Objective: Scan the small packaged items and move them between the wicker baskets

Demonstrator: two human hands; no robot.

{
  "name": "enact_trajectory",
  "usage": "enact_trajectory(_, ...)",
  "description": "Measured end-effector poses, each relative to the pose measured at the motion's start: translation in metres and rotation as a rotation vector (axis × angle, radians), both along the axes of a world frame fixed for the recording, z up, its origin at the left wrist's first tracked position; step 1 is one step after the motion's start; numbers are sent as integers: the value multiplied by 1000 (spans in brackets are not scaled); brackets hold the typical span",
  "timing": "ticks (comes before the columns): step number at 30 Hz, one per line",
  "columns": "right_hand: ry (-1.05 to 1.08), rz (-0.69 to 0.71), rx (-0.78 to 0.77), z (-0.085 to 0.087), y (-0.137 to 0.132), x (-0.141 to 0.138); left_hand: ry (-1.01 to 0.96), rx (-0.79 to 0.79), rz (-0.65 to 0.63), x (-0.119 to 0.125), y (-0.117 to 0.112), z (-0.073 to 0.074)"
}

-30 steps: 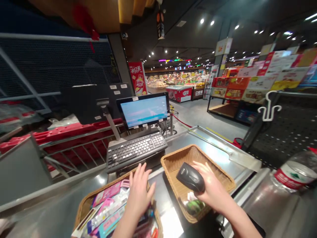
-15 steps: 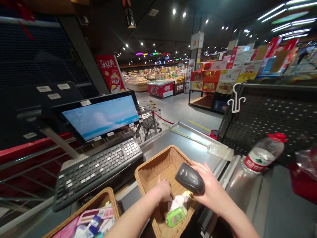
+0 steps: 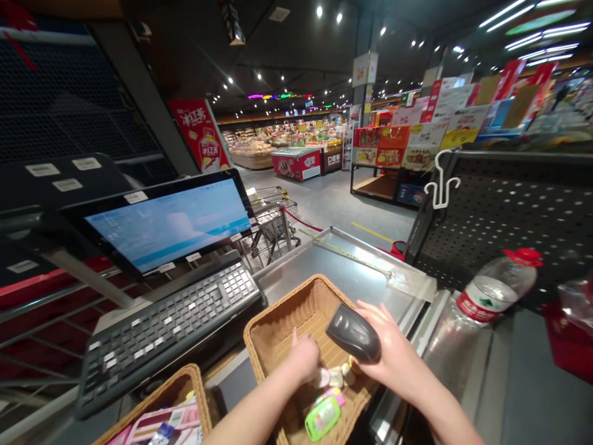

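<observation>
A black barcode scanner is gripped in my right hand, above the right side of a brown woven basket. Inside that basket is my left hand, its fingers curled downward with one sticking up; whatever they close on is hidden. Small pale round items lie beside the left hand, below the scanner. Nearer to me in the basket rests a bright green small package with a pink piece behind it.
A second woven basket with pink and white packages stands at lower left. Behind it are a black keyboard and a lit monitor. To the right stand a large plastic bottle with a red cap and a black perforated panel.
The view has shifted slightly, and the monitor and keyboard sit further left. The green package appears lower, and a pink piece now shows behind it. The scanner stays in my right hand.
</observation>
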State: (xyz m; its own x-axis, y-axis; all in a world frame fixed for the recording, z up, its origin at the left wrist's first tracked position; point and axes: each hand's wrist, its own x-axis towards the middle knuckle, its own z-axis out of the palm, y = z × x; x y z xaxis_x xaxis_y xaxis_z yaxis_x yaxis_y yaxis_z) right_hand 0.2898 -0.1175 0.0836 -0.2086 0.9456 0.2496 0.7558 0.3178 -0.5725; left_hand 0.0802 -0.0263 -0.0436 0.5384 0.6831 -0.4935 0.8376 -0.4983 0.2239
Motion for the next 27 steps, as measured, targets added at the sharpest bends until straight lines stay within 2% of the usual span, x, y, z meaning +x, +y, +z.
enact_trajectory(4,-9,-12,5,0,0,-5,-129,172,54,-25,3,38)
enact_trajectory(10,-27,-17,56,3,1,-21,-244,456,142,-68,-6,105)
enact_trajectory(14,-49,-12,111,9,3,-36,-290,541,259,-103,-11,139)
enact_trajectory(19,-74,29,147,21,4,-62,-308,548,388,-148,-19,165)
enact_trajectory(27,-78,183,167,45,-11,-112,-293,652,460,-194,-43,187)
